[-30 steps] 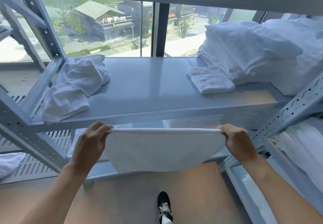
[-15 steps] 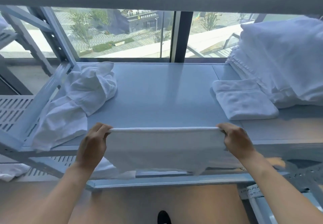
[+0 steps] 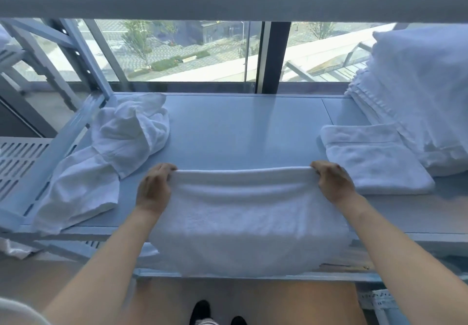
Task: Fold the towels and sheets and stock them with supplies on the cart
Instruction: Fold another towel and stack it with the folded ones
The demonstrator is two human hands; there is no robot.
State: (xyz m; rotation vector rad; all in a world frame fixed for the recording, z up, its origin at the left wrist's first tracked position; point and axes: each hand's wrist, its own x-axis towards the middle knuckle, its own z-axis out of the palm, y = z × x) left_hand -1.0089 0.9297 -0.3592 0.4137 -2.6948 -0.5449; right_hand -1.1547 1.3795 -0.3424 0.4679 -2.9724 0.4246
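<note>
White terry towel (image 3: 243, 213): soft, light, limp; draped over shelf (image 3: 240, 132) edge at 6 o'clock. Pinched at far corners by left hand (image 3: 152, 188) fingers (image 3: 166, 169), right hand (image 3: 334, 185) fingers (image 3: 316, 166).

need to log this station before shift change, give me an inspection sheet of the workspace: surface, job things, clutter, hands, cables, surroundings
surface: grey metal shelf, bare in the middle.
job's things: white towel stretched between both hands, its near part draped over the shelf's front edge; folded towel flat at the right; stacked white linen behind it.
clutter: crumpled white cloths heaped at the left end.
grippers: left hand and right hand each grip a top corner of the towel.
cables: nothing seen.
surroundings: window behind the shelf, slotted rack frame at left, another shelf overhead, shoes on the floor below.
</note>
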